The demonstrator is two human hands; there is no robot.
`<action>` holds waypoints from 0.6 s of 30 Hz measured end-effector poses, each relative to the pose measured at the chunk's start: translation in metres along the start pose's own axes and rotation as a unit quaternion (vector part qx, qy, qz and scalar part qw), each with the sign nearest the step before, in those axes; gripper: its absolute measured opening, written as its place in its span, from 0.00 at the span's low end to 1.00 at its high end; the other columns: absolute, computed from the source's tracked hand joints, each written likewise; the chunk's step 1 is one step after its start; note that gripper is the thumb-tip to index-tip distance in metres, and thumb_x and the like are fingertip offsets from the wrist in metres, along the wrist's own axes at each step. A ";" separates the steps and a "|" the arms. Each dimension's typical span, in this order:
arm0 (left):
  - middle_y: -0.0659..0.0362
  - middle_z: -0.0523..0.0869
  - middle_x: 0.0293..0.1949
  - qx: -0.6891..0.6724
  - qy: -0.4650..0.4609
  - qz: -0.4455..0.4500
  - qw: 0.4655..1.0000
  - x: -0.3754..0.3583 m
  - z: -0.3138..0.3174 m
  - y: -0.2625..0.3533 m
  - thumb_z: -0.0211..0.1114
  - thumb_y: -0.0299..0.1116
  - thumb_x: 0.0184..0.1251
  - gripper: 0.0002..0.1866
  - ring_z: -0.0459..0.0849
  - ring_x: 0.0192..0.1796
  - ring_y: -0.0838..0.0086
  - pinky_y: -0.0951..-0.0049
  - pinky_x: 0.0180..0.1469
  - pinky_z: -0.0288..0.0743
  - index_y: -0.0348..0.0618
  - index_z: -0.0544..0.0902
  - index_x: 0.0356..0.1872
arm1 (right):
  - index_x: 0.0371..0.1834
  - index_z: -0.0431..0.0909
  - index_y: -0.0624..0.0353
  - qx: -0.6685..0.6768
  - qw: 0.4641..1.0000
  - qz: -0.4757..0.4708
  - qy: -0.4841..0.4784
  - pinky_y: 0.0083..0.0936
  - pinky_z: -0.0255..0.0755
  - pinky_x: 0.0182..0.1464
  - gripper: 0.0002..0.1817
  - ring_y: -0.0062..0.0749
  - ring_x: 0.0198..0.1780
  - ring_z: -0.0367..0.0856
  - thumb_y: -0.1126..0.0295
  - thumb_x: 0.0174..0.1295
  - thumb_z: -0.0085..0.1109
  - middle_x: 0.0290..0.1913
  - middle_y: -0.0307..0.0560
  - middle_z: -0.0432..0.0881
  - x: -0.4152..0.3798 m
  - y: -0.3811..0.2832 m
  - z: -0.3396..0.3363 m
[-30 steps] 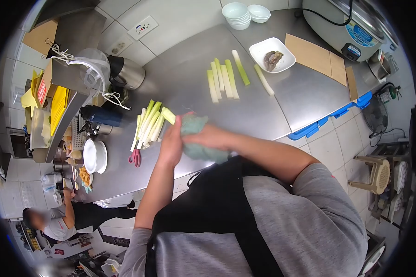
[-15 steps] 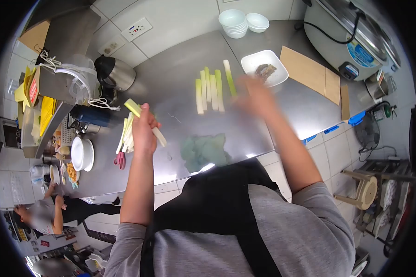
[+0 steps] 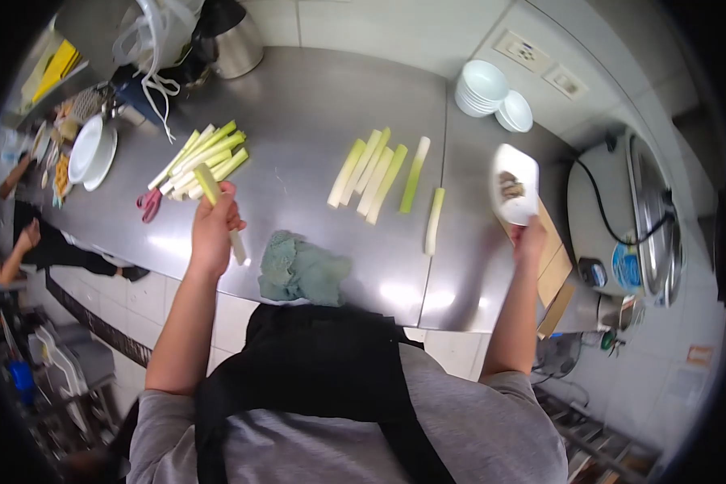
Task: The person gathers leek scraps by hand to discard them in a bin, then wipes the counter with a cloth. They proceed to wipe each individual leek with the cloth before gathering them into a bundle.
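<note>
My left hand [image 3: 215, 234] is closed around a leek stalk [image 3: 207, 182], its green end up and its pale end below the fist. Beneath and beyond it lies a pile of leek stalks [image 3: 210, 153], with red-handled scissors [image 3: 149, 205] beside them. My right hand [image 3: 528, 240] grips the near edge of a white square dish [image 3: 526, 171], which is tilted and has dark brown scraps [image 3: 510, 185] in it. Between my hands lies a row of several leek stalks [image 3: 367, 176]. Two more stalks, one greener [image 3: 415, 174] and one paler [image 3: 434, 222], lie right of that row.
A crumpled green cloth [image 3: 298, 270] lies at the counter's front edge. Stacked white bowls [image 3: 481, 87] stand at the back. On the right are cardboard [image 3: 550, 262] and a large cooker [image 3: 609, 206]; on the left, a kettle [image 3: 232, 40], white plates [image 3: 93, 153] and another person [image 3: 36, 242].
My right hand has moved right and taken hold of the white dish, which is now tilted. Another leek stalk now shows right of the row. The view has turned; my left hand keeps its stalk.
</note>
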State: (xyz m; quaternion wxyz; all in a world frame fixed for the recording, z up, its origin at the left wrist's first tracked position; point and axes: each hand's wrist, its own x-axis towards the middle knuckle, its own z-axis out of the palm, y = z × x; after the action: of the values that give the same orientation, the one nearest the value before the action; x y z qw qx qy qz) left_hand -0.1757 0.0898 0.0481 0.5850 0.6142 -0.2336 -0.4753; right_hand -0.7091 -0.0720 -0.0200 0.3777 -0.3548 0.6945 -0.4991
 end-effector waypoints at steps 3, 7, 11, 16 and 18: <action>0.67 0.67 0.26 -0.028 0.049 -0.022 0.998 -0.020 -0.020 0.001 0.51 0.36 0.73 0.09 0.65 0.26 0.82 0.76 0.34 0.68 0.49 0.68 0.49 | 0.23 0.76 0.58 -0.040 0.998 -0.010 0.039 0.19 0.63 0.14 0.19 0.22 0.14 0.71 0.60 0.66 0.42 0.16 0.40 0.75 0.073 -0.023 -0.037; 0.60 0.75 0.33 -0.123 0.083 -0.086 0.985 -0.036 -0.043 -0.014 0.45 0.40 0.76 0.12 0.73 0.30 0.77 0.71 0.36 0.74 0.49 0.64 0.53 | 0.32 0.76 0.63 -0.058 0.993 -0.028 0.097 0.17 0.64 0.15 0.20 0.24 0.18 0.75 0.58 0.70 0.43 0.22 0.45 0.79 0.174 -0.003 -0.060; 0.58 0.77 0.42 -0.270 0.046 -0.133 0.953 -0.040 -0.046 -0.014 0.44 0.40 0.77 0.15 0.77 0.41 0.72 0.66 0.49 0.77 0.47 0.67 0.58 | 0.40 0.76 0.63 -0.063 0.996 0.036 0.055 0.20 0.63 0.19 0.18 0.25 0.22 0.74 0.61 0.70 0.39 0.26 0.45 0.80 0.202 0.002 -0.041; 0.63 0.73 0.36 -0.364 -0.057 -0.136 0.920 -0.025 -0.051 -0.024 0.44 0.41 0.77 0.15 0.72 0.36 0.77 0.70 0.43 0.73 0.48 0.68 0.57 | 0.44 0.74 0.64 0.046 0.996 0.060 0.043 0.20 0.63 0.20 0.22 0.25 0.24 0.75 0.55 0.73 0.40 0.30 0.47 0.80 0.192 0.006 -0.023; 0.64 0.71 0.34 -0.385 -0.116 -0.132 0.906 -0.022 -0.048 -0.026 0.45 0.42 0.77 0.15 0.70 0.33 0.78 0.73 0.38 0.71 0.49 0.68 0.57 | 0.47 0.74 0.66 0.020 0.995 0.063 0.077 0.23 0.69 0.26 0.23 0.32 0.29 0.78 0.54 0.74 0.41 0.34 0.50 0.81 0.169 0.001 -0.006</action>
State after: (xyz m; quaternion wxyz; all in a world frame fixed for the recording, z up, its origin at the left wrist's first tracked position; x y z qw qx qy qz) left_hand -0.1510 0.1377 0.0239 0.6769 0.3071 -0.0157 -0.6687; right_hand -0.7927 -0.2160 -0.0488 0.3609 -0.2630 0.7326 -0.5137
